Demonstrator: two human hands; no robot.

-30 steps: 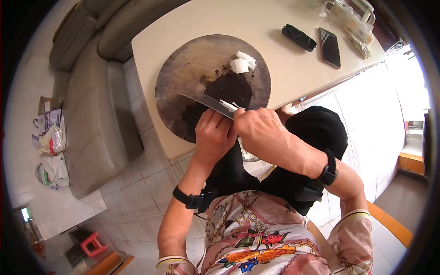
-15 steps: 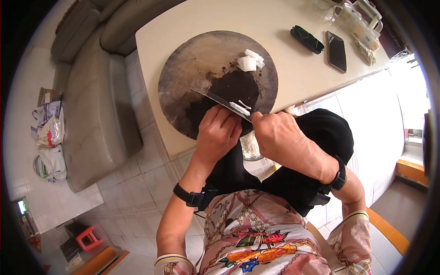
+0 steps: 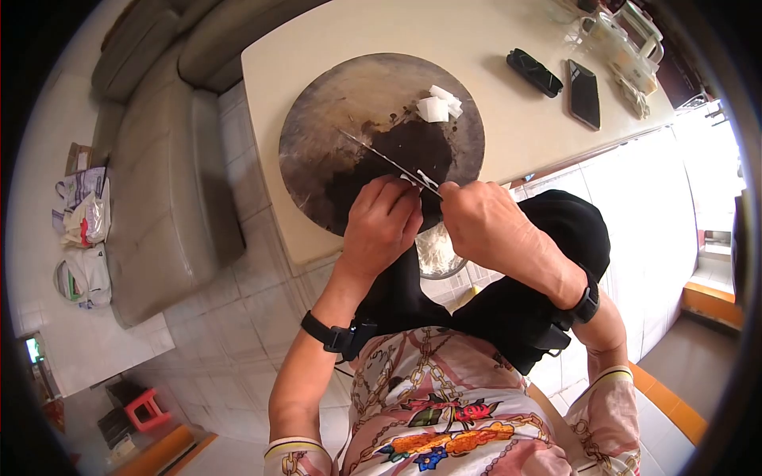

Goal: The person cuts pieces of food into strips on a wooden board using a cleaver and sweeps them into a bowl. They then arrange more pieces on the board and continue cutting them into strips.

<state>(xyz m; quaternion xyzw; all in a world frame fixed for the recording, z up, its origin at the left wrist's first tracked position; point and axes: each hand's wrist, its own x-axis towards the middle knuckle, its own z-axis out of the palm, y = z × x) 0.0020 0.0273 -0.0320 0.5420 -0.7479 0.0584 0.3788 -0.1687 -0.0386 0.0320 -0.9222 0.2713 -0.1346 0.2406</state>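
Note:
A round, dark-stained chopping board [image 3: 325,103] lies at the table's corner. My right hand [image 3: 486,224] is closed round the handle of a knife [image 3: 381,154], its thin blade slanting across the board toward the upper left. Curled fingers of my left hand [image 3: 381,218] press a small white vegetable piece [image 3: 407,180] beside the blade, mostly hidden under the fingertips. Thin white strips [image 3: 429,178] lie on the blade's far side. Several white vegetable chunks [image 3: 435,106] rest near the board's upper right edge. Below the board, partly covered by my hands, is a bowl of white shreds [image 3: 438,252].
On the cream table [image 3: 508,151] lie a dark case-like object [image 3: 535,73], a phone [image 3: 583,94] and a clear plastic container [image 3: 627,47]. A grey sofa [image 3: 171,190] stands at left, bags [image 3: 86,238] beyond it. A red stool [image 3: 147,409] stands at lower left.
The knife blade has tilted from showing its flat side to nearly edge-on, and now stands more upright by my left fingertips. The strips by the blade have shifted. Both hands keep their grip.

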